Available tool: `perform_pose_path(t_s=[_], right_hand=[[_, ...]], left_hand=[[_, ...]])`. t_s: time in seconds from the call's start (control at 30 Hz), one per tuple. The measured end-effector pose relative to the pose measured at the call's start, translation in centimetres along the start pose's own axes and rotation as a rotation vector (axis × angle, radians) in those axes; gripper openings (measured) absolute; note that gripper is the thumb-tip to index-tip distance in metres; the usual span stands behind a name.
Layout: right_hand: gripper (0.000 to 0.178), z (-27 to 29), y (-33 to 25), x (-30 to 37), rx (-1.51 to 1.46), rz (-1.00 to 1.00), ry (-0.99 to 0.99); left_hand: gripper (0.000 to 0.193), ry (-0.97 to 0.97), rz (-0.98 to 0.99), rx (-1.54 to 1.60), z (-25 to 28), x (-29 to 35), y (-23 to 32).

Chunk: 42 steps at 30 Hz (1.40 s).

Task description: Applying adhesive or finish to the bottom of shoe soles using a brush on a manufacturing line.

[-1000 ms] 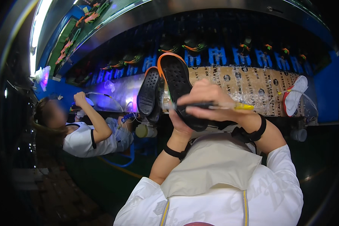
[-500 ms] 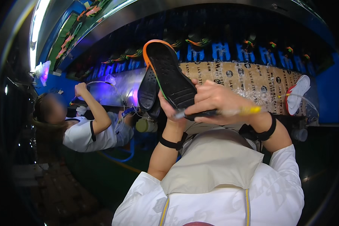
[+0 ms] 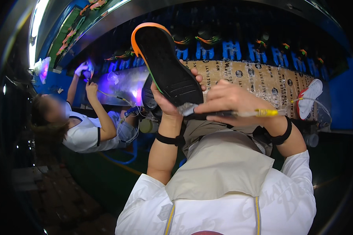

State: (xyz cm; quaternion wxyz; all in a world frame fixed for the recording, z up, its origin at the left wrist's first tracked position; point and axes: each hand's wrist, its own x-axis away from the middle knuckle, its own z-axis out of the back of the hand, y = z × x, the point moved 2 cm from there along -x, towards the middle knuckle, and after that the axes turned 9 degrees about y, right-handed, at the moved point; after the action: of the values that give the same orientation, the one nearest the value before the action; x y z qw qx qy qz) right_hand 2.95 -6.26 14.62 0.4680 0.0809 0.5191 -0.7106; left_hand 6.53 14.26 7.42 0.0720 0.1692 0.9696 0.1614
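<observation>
**I cradled the black sole (image 3: pixel 168 64) beneath the brush (image 3: pixel 189 109)**

My right hand (image 3: pixel 233 101) had its fingers closed round the brush's handle, index finger stretched along it, probably for finer aim. The bristles lay at the sole's near edge. My left hand (image 3: pixel 165 104) cupped the sole from beneath, partly curled, fingertips at its right edge, seemingly leaving the upper face unobstructed. The sole tilted above the bench's cardboard (image 3: pixel 249 80); a white-and-red sole (image 3: pixel 310 98) lay well apart, rightward.
</observation>
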Motion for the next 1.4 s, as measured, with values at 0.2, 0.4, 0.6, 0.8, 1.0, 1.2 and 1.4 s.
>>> perform_pose_path(t_s=[0.2, 0.4, 0.6, 0.8, 1.0, 1.2, 1.4], right_hand=[[0.03, 1.1, 0.0, -0.2, -0.059, -0.184, 0.045], [0.029, 1.5, -0.2, 0.1, -0.059, -0.029, -0.089], [0.03, 1.5, 0.3, 0.2, 0.205, 0.024, -0.056], [0.032, 1.6, 0.5, 0.4, 0.235, -0.05, -0.041], [0.032, 1.7, -0.1, 0.2, 0.072, -0.033, -0.106], [0.028, 1.0, 0.3, 0.6, 0.146, -0.028, -0.141], [0.02, 2.2, 2.8, 1.0, -0.055, -0.422, 0.302]], left_hand=[[0.089, -0.001, 0.037, -0.161, -1.2, -0.3, 1.4], [0.094, -0.002, 0.138, -0.359, -0.9, -1.4, 2.4], [0.084, -0.011, 0.173, -0.685, -2.4, -2.3, 3.0], [0.074, 0.012, 0.272, -0.764, -1.3, -3.2, 3.5], [0.072, 0.086, 0.343, -0.718, -0.5, -3.5, 3.8], [0.071, 0.069, 0.341, -0.794, 0.5, -3.8, 4.2], [0.072, 0.151, 0.431, -0.315, 0.4, -1.8, 1.6]])
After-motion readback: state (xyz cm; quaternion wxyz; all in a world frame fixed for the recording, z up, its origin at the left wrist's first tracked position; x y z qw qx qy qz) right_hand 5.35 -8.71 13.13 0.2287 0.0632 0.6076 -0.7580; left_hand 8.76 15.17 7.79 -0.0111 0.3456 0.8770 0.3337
